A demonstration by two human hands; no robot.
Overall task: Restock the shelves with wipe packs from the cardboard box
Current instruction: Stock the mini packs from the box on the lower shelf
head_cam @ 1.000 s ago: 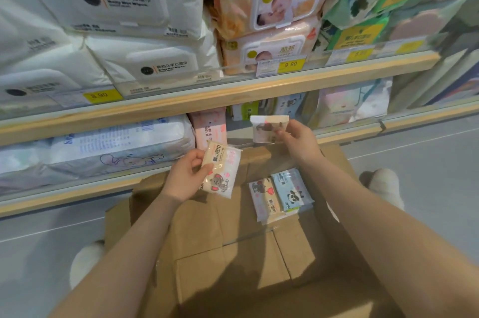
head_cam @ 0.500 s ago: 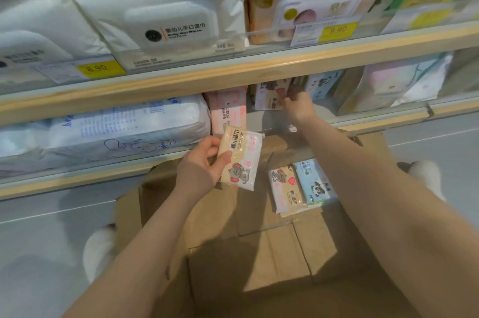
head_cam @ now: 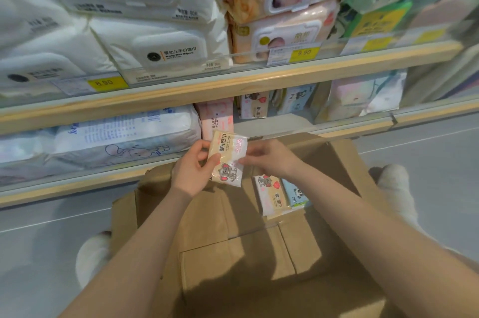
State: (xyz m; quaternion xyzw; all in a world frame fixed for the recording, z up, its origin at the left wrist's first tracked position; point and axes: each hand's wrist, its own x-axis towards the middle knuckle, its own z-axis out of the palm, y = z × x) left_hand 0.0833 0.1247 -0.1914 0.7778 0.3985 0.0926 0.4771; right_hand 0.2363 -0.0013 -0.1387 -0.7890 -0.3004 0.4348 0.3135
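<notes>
Wooden shop shelves (head_cam: 233,84) hold large wipe packs above, with small packs on the lower tier. Below stands an open cardboard box (head_cam: 259,253) with two small packs (head_cam: 272,196) lying in its far right corner. Over the box, the left hand (head_cam: 191,172) grips a bear-print pack (head_cam: 228,159), and the right hand (head_cam: 269,159) pinches its right edge.

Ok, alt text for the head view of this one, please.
Both hands, left and right, hold one small bear-print wipe pack above an open cardboard box in front of stocked store shelves. Two more small packs stand inside the box.
</notes>
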